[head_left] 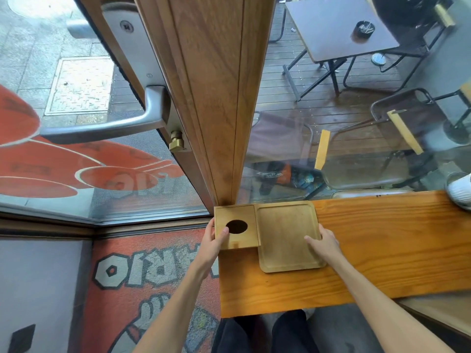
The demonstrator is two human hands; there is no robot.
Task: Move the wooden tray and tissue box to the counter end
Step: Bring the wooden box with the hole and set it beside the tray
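Note:
A square wooden tissue box [238,215] with a dark oval hole in its lid stands at the far left end of the orange wooden counter [382,250], against the door post. My left hand [214,242] grips its left side, thumb on the lid beside the hole. Directly to its right lies a flat wooden tray [285,233] with a raised rim, touching the box. My right hand [325,242] holds the tray's right edge, thumb resting on its surface and fingers curled over the rim.
A wooden door post [221,98] rises behind the box, and a glass door with a metal handle [114,123] is on the left. A white ribbed pot [460,191] stands at the counter's far right. Behind the window glass are an outdoor table [336,26] and chairs.

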